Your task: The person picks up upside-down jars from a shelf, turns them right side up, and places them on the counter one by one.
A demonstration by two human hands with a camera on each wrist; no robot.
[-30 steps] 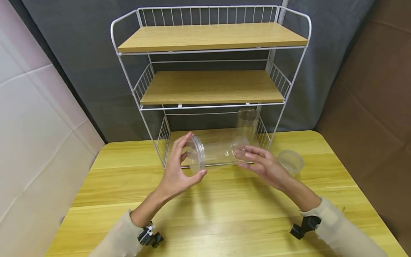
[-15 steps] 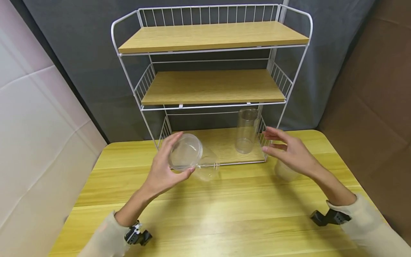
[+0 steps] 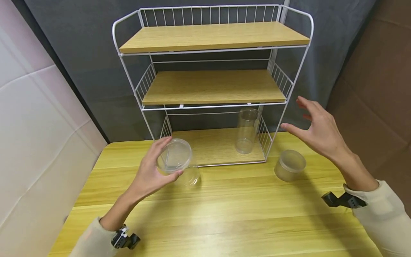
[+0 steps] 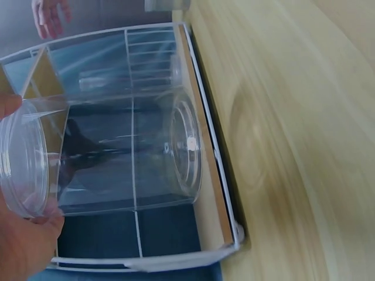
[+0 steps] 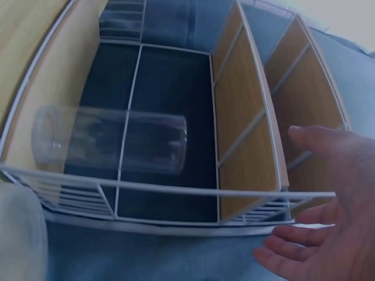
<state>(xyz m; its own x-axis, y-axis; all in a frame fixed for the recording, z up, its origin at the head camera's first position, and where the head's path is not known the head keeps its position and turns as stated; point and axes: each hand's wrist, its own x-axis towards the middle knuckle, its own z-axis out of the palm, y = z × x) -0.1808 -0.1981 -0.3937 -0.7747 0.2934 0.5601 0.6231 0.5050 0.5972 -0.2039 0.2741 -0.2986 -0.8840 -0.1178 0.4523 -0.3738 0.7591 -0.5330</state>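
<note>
My left hand [image 3: 152, 173] grips a tall clear jar [image 4: 126, 149] around its round lid [image 3: 176, 154], thumb on one side and fingers on the other. In the head view the jar's body shows beneath the lid, in front of the lower left of the rack. My right hand [image 3: 324, 134] is raised at the right of the rack, fingers and thumb spread and holding nothing. Below it on the table stands a small translucent tub [image 3: 290, 167]. A clear glass-like cylinder [image 3: 245, 132] stands upright on the right side of the rack's bottom shelf [image 3: 215, 142].
A white wire rack with wooden shelves fills the back of the table, with a middle shelf [image 3: 212, 85] and a top shelf [image 3: 213, 35]. White cloth [image 3: 45, 135] hangs at the left and brown cloth [image 3: 379, 92] at the right. The wooden table [image 3: 218, 214] stretches in front.
My right hand has left the jar's body and moved right and upward, past the tub. My left hand has brought the jar left and down, turning it from sideways to lid up.
</note>
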